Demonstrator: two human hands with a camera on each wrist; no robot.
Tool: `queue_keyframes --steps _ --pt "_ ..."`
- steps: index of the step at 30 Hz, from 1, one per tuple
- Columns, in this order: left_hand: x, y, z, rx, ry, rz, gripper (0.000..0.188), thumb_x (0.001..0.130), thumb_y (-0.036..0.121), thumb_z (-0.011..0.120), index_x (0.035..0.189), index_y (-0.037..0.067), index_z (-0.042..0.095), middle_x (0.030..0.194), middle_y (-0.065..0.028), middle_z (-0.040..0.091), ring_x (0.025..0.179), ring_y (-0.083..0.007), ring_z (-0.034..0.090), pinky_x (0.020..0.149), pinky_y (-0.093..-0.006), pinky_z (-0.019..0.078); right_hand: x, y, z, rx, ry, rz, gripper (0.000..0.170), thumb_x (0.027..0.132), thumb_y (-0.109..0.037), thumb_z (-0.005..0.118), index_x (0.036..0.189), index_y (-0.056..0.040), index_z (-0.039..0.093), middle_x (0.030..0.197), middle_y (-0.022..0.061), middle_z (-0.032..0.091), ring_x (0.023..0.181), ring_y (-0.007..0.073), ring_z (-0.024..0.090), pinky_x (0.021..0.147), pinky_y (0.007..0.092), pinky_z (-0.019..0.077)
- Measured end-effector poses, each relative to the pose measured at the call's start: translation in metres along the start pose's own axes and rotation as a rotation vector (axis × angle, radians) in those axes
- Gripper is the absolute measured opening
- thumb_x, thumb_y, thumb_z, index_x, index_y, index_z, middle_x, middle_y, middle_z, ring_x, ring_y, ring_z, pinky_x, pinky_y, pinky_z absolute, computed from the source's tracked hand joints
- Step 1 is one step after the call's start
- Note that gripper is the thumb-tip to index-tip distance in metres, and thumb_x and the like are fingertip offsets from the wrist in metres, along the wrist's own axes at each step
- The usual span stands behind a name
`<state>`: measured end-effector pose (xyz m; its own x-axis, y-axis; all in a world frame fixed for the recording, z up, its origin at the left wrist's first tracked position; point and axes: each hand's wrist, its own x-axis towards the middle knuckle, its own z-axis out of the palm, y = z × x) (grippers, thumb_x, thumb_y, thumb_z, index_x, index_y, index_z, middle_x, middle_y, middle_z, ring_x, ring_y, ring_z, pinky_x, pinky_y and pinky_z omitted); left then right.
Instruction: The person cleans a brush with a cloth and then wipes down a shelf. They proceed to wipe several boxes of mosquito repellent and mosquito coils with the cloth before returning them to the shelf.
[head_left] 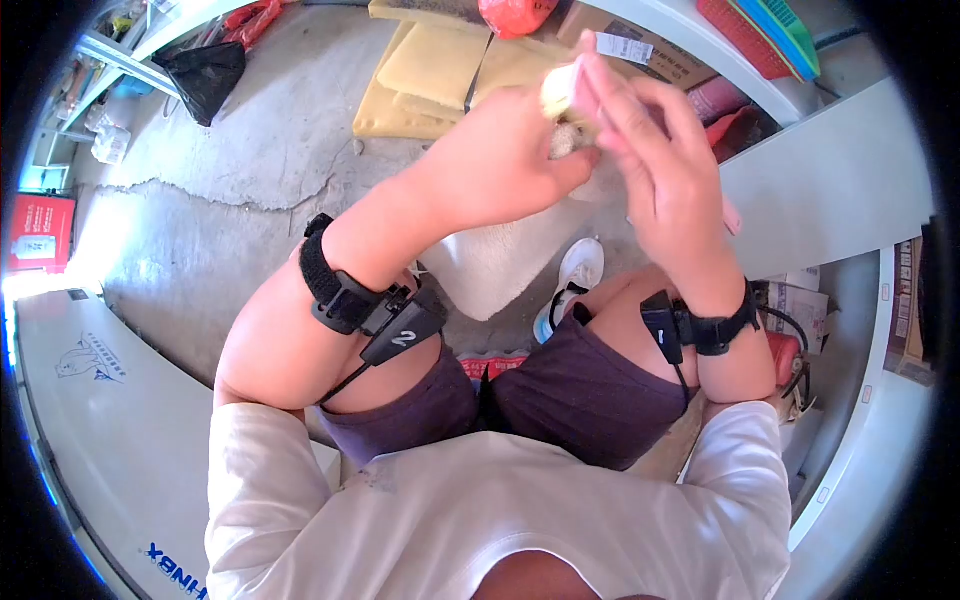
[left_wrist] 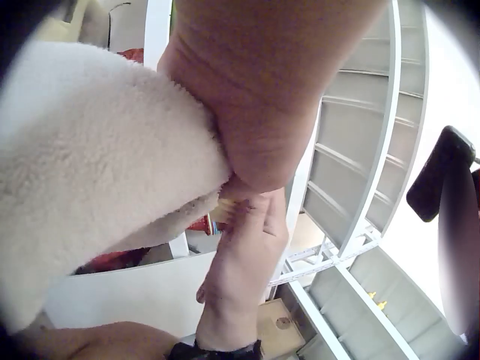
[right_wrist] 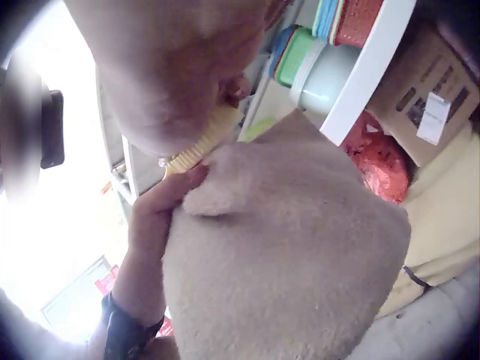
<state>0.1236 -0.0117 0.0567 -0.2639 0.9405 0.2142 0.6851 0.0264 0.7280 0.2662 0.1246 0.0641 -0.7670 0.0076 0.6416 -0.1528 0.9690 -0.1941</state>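
A pale fleecy cloth (head_left: 500, 255) hangs from my left hand (head_left: 500, 150), which grips its gathered upper edge between thumb and fingers. In the right wrist view the cloth (right_wrist: 289, 247) spreads broad and flat below the left thumb. My right hand (head_left: 665, 160) is raised beside the left, its fingers reaching over to the gathered edge. Under it lies a yellow ridged piece (right_wrist: 202, 142) with rows like brush bristles, right at the cloth's edge. In the head view this piece (head_left: 562, 95) is blurred and partly covered by fingers.
Yellow foam-like slabs (head_left: 430, 70) lie on the concrete floor ahead, with a red bag (head_left: 515, 12) beyond. A white shelf with coloured baskets (head_left: 765, 35) stands front right, cardboard boxes near it. A black bag (head_left: 203, 80) is at left. White panels flank both sides.
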Motion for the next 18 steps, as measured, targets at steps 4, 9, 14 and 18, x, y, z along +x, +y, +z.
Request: queue_keyframes --steps 4,9,14,18 --pt "-0.005 0.001 0.002 -0.087 0.064 0.054 0.039 0.089 0.022 0.070 0.119 0.001 0.057 0.091 -0.0168 0.063 0.078 -0.0278 0.063 0.070 -0.0376 0.0489 0.001 0.020 0.005 -0.023 0.105 0.098 0.051 0.087 -0.011 0.070 0.137 -0.0195 0.062 0.101 0.0117 0.063 0.089 0.0294 0.062 0.078 0.0381 0.0525" --pt "-0.001 -0.013 0.009 0.011 0.149 0.135 0.048 0.087 0.017 0.070 0.129 0.002 0.053 0.096 -0.0155 0.065 0.080 -0.0311 0.064 0.073 -0.0360 0.0503 0.000 0.022 0.008 0.008 0.118 0.084 0.053 0.085 -0.010 0.072 0.136 -0.0194 0.062 0.100 0.0114 0.061 0.087 0.0293 0.061 0.076 0.0371 0.0521" --pt "-0.004 -0.015 0.009 -0.063 0.089 0.156 0.066 0.082 0.008 0.073 0.142 0.003 0.046 0.110 -0.0143 0.068 0.090 -0.0304 0.068 0.085 -0.0345 0.0515 -0.003 -0.014 0.003 0.093 -0.064 -0.007 0.047 0.090 -0.009 0.067 0.137 -0.0098 0.062 0.112 0.0163 0.059 0.095 0.0295 0.060 0.082 0.0373 0.0515" --pt "-0.004 -0.008 -0.001 -0.210 0.004 0.129 0.067 0.082 0.007 0.074 0.143 0.004 0.047 0.111 -0.0135 0.069 0.094 -0.0262 0.067 0.088 -0.0354 0.0510 -0.003 -0.022 -0.001 0.173 -0.055 -0.078 0.045 0.090 -0.012 0.067 0.135 -0.0071 0.062 0.114 0.0172 0.060 0.096 0.0303 0.061 0.083 0.0373 0.0517"
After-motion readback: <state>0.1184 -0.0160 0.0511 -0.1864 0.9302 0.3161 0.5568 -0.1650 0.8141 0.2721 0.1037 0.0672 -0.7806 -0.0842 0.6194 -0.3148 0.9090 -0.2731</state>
